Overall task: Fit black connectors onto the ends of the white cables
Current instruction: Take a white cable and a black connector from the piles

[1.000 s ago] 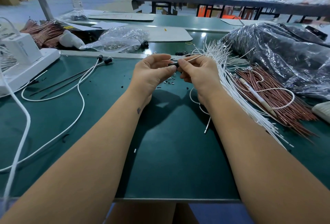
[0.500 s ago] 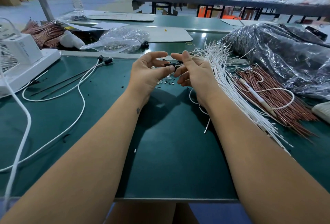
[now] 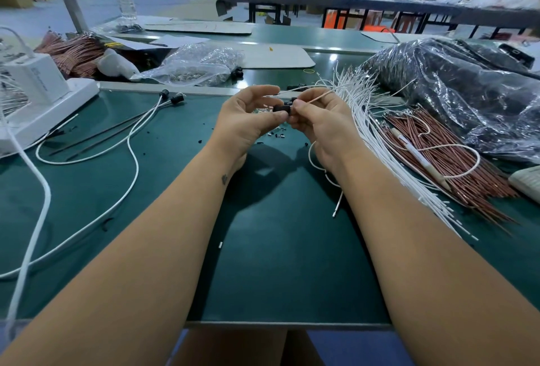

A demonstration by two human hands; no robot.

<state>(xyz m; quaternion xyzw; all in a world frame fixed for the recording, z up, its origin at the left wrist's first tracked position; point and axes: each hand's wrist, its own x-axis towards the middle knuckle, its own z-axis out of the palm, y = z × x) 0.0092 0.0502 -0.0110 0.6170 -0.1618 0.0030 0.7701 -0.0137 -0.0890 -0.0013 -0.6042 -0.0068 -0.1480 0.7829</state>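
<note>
Above the green table (image 3: 286, 248), my left hand (image 3: 245, 120) pinches a small black connector (image 3: 282, 108) between thumb and fingers. My right hand (image 3: 318, 123) meets it from the right, pinching a thin white cable (image 3: 317, 97) whose end points at the connector. That cable's other end (image 3: 336, 211) trails down under my right wrist. A big bundle of white cables (image 3: 377, 143) lies fanned out to the right of my hands. Two white cables with black connectors fitted (image 3: 172, 98) lie at the left.
Tiny black and metal parts (image 3: 277, 133) are scattered under my hands. Copper-coloured wires (image 3: 447, 158) and a dark plastic bag (image 3: 455, 94) fill the right side. A white device (image 3: 38, 97) sits at the left, a clear bag of parts (image 3: 198, 67) behind.
My fingers, spread half a second ago, have closed together round the connector and cable. The white cable end now sticks up to the right from my right hand.
</note>
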